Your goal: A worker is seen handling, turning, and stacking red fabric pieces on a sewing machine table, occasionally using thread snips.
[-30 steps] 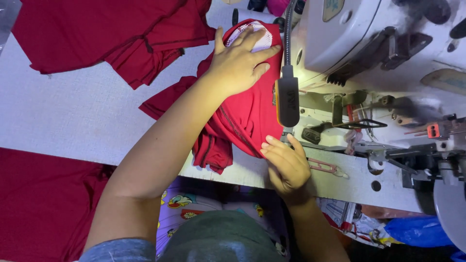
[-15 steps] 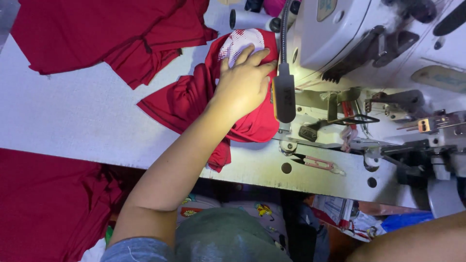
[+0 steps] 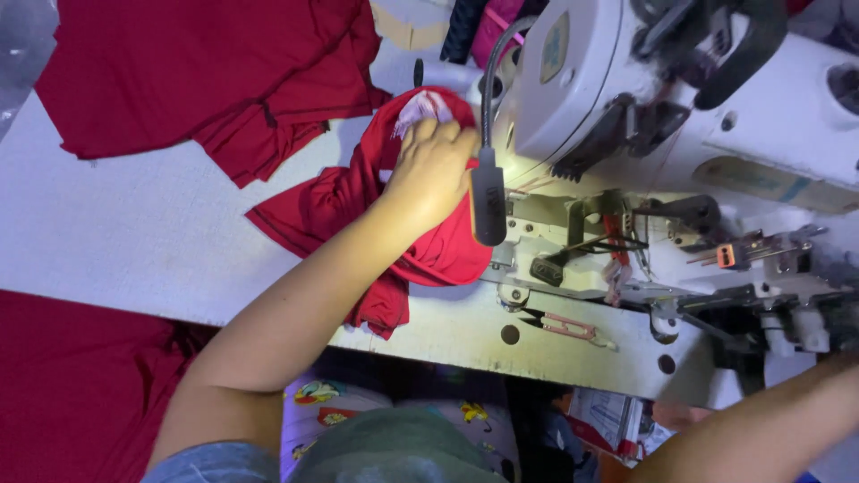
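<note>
The left hand (image 3: 432, 170) is pressing flat, fingers (image 3: 440, 136) together, on a bunched red knit garment piece (image 3: 362, 215) on the white surface (image 3: 125, 233), apparently steadying it beside the white industrial sewing machine (image 3: 644, 107). Only the right forearm shows; its fingers' state cannot be told.

Pretty clearly a garment sewing workshop, not someone's home setup. The big giveaway is the white industrial sewing machine (image 3: 680, 116) bolted onto a pale bench (image 3: 116, 241), with a gooseneck lamp (image 3: 489, 192) lighting the needle area right in front of it. Left of the machine there's a pile of red cloth pieces (image 3: 206, 80), and another red garment (image 3: 420, 241) lies just beside it, with small thread snips (image 3: 559, 326) below the machine's base.
</note>
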